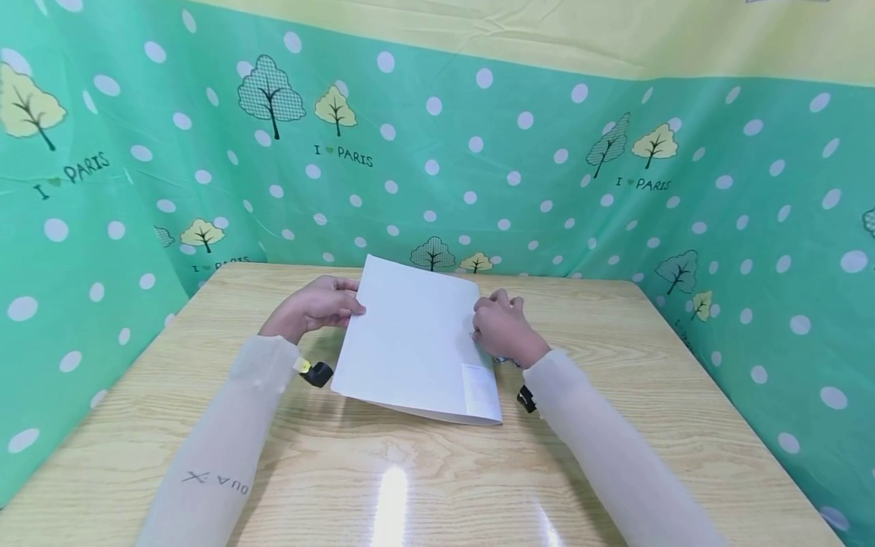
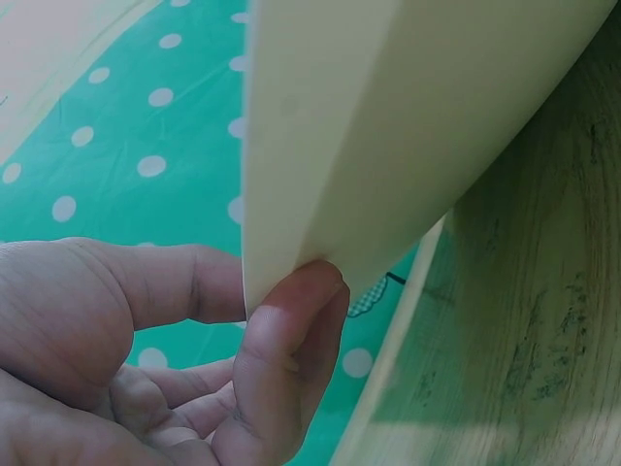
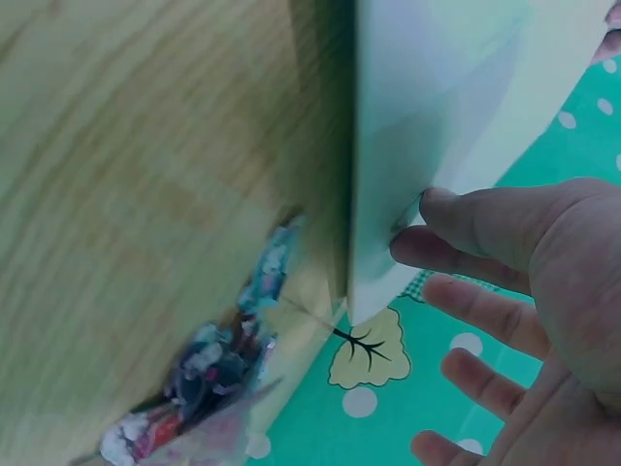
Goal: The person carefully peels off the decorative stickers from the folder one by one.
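A large white card sheet (image 1: 413,334) is held tilted above the table, with a pale rectangle (image 1: 481,389) at its lower right corner. My left hand (image 1: 326,304) pinches its left edge; the left wrist view shows the thumb (image 2: 194,282) on one face and bent fingers on the other. At the right side, my right hand (image 1: 506,327) has thumb and forefinger brought together against the face of the sheet, around a small clear piece (image 3: 410,212) that is hard to make out. The other right fingers (image 3: 485,316) are spread apart.
Colourful printed cut-outs (image 3: 213,374) lie blurred on the wooden table (image 1: 588,327) beside the right hand, mostly hidden in the head view. A green dotted cloth (image 1: 437,167) hangs around the table's back and sides. Black wrist cameras (image 1: 317,374) sit under the sleeves.
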A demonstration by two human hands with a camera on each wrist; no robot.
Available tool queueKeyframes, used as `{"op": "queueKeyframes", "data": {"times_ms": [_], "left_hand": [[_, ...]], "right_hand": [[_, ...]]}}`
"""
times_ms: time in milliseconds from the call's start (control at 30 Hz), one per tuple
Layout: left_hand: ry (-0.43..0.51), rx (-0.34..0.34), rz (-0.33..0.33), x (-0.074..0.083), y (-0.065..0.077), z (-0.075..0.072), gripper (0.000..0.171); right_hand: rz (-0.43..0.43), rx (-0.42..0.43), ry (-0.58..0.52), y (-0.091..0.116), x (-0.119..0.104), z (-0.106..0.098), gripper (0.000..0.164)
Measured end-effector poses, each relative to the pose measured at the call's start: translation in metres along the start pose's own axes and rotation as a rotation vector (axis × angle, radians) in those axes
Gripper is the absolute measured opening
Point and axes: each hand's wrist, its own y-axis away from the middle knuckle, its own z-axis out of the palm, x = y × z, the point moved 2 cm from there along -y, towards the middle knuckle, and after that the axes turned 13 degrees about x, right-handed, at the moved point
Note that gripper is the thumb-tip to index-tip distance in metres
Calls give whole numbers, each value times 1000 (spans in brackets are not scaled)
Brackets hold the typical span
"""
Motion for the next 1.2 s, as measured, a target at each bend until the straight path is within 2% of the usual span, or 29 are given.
{"op": "queueKeyframes", "data": {"times_ms": [367, 733, 933, 1200], "left_hand": [[-5, 3, 2, -3, -2, -3, 64], [1, -7, 6, -2, -2, -2, 62], [-10, -8, 8, -2, -2, -1, 62], [-11, -9, 5, -2, -1, -2, 63]], "right_hand": [[-16, 6, 54, -2, -5, 3, 19], [-129, 42, 209, 2, -5, 2, 19], [-112, 50, 204, 3, 1, -1, 13], [-62, 43, 150, 5, 8, -13, 15]]}}
